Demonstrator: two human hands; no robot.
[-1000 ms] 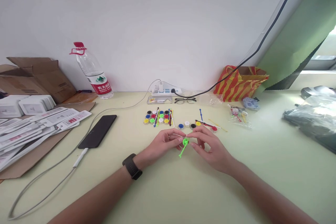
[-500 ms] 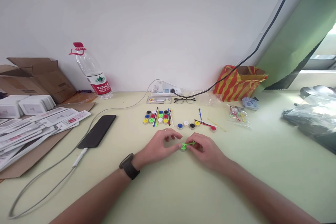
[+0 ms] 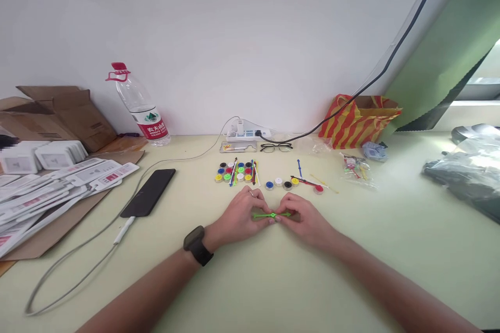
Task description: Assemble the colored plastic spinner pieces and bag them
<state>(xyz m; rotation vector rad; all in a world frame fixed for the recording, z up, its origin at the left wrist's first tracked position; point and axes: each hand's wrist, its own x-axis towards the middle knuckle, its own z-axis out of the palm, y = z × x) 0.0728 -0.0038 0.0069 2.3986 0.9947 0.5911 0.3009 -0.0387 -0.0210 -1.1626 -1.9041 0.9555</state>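
My left hand [image 3: 240,216] and my right hand [image 3: 302,217] meet low over the table, both pinched on a small green plastic piece [image 3: 270,215]. It lies level between the fingertips, with thin green sticks reaching out left and right from a small hub. A black watch [image 3: 197,245] is on my left wrist. Just beyond the hands lies a row of small coloured caps [image 3: 283,183] with a red stick and a blue stick [image 3: 299,167]. A tight cluster of coloured caps and sticks [image 3: 237,173] sits further back.
A black phone [image 3: 149,192] on a white cable lies left of centre. Stacks of white cards [image 3: 50,182] and cardboard boxes fill the left side, beside a water bottle [image 3: 142,109]. A power strip [image 3: 246,135], glasses [image 3: 275,147], a striped bag [image 3: 357,119] and dark plastic bags [image 3: 464,171] line the back and right.
The green piece hung from its hub with the stick pointing down; now it lies flat between both hands, which have lowered towards the table and closed in on it.
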